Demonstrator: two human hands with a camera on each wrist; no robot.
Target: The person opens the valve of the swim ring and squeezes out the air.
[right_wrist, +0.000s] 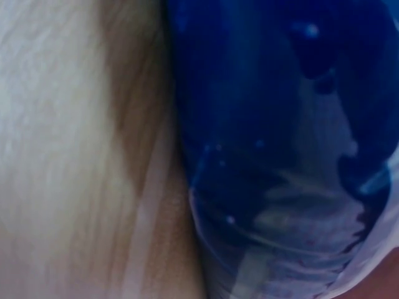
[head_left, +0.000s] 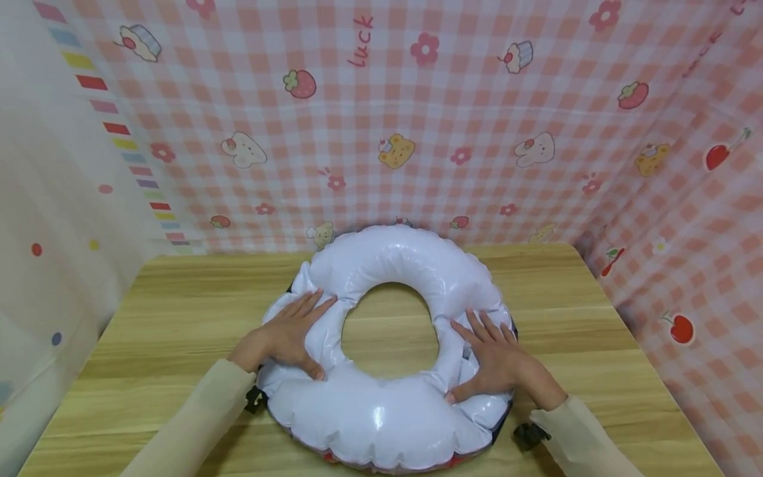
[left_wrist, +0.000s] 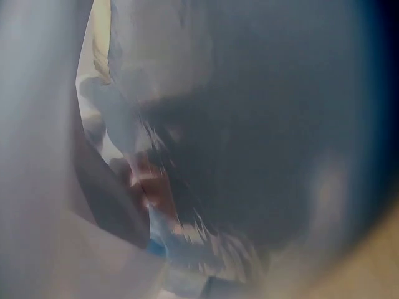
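A white inflatable swim ring (head_left: 393, 417) lies flat on the wooden table, its vinyl shiny and wrinkled along the seams. My left hand (head_left: 292, 334) presses on the ring's left side with fingers spread, and the vinyl dents under it. On the opposite side my right hand (head_left: 491, 361) rests spread in the same way, beside a small clear valve (head_left: 467, 351). From the right wrist, the ring's dark blue underside (right_wrist: 268, 124) bulges beside the wood. Blurred, glossy vinyl (left_wrist: 249, 137) fills most of the left wrist view.
The light wooden table (head_left: 596, 344) reaches back to a pink checked curtain (head_left: 417, 99) with cartoon prints. More cloth hangs at the left and right. Black wrist cameras (head_left: 530, 436) sit under both forearms, close to the ring's outer edge.
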